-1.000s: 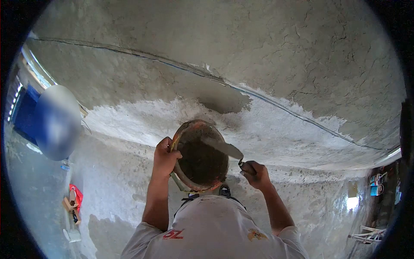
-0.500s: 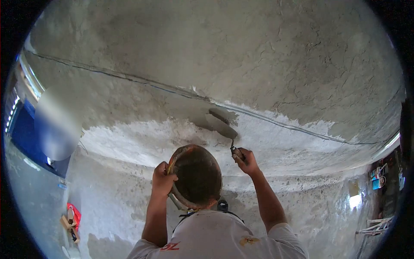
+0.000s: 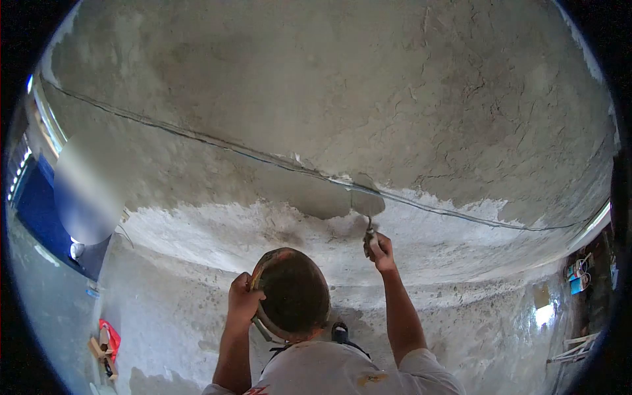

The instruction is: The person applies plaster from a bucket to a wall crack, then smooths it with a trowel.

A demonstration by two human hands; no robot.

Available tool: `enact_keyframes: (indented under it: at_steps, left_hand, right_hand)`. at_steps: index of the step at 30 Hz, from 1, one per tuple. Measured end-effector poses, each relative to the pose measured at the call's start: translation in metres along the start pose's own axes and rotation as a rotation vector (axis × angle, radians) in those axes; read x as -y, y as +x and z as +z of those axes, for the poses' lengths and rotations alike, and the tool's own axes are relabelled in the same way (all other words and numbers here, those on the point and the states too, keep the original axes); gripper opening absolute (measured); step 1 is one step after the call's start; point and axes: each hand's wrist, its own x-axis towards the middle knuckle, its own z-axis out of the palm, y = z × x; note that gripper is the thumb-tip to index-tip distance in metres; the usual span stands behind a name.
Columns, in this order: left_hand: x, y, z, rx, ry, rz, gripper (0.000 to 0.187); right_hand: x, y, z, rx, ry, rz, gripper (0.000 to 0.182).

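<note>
My left hand (image 3: 245,299) is closed on the rim of a round, stained bucket (image 3: 294,296), tilted so that its dark inside faces me. A trowel (image 3: 367,203) is gripped by its handle in my right hand (image 3: 380,251), its blade pointing up against the wall just below the cable. Around the blade lies a patch of wet grey plaster (image 3: 316,197), darker than the pale bare strip beneath it. How much the bucket holds is too dark to tell.
A cable (image 3: 250,153) runs slantwise across the plastered wall (image 3: 329,79). On the floor at left lie a red item and wooden pieces (image 3: 105,345). Blue-and-white cans (image 3: 579,280) and a white frame (image 3: 574,349) stand at right. A partly blurred shape is at far left.
The trowel blade has moved right and up to the cable, turning more upright, and the wet plaster patch reaches farther right. The bucket sits slightly lower in view, still in my left hand.
</note>
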Motion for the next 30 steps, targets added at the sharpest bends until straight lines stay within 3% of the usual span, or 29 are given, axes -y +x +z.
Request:
enact_keyframes:
  at_steps: [2, 7, 9, 11, 15, 17, 20, 25, 30]
  left_hand:
    - [-0.037, -0.012, 0.003, -0.060, 0.243, -0.111, 0.025]
    - [-0.038, -0.009, -0.002, -0.104, 0.293, -0.076, 0.026]
    - [-0.020, -0.004, -0.006, -0.110, 0.193, -0.081, 0.026]
    - [0.008, 0.003, -0.014, -0.102, 0.195, -0.010, 0.027]
    - [-0.015, -0.011, -0.013, -0.089, 0.139, -0.046, 0.027]
    - [-0.006, -0.012, -0.018, -0.094, 0.123, -0.052, 0.026]
    - [0.017, -0.006, -0.026, -0.069, 0.005, -0.018, 0.025]
    - [-0.027, -0.023, -0.026, -0.097, 0.158, -0.092, 0.026]
    - [-0.019, -0.020, -0.038, -0.138, 0.236, -0.059, 0.025]
  right_hand:
    - [-0.002, -0.013, -0.014, -0.050, -0.002, 0.091, 0.040]
    - [-0.034, -0.044, -0.009, -0.041, 0.055, 0.040, 0.032]
    - [-0.034, -0.045, 0.005, 0.012, -0.118, 0.020, 0.023]
    - [-0.012, -0.031, 0.029, 0.074, -0.391, 0.048, 0.027]
    - [-0.009, 0.005, 0.054, 0.094, -0.505, -0.053, 0.027]
    - [-0.005, 0.018, 0.063, -0.008, -0.417, 0.013, 0.027]
    - [-0.003, 0.024, 0.058, 0.009, -0.223, -0.006, 0.036]
    - [-0.017, 0.014, 0.040, -0.079, -0.156, -0.008, 0.040]
    - [-0.030, -0.003, 0.025, -0.208, -0.024, -0.096, 0.047]
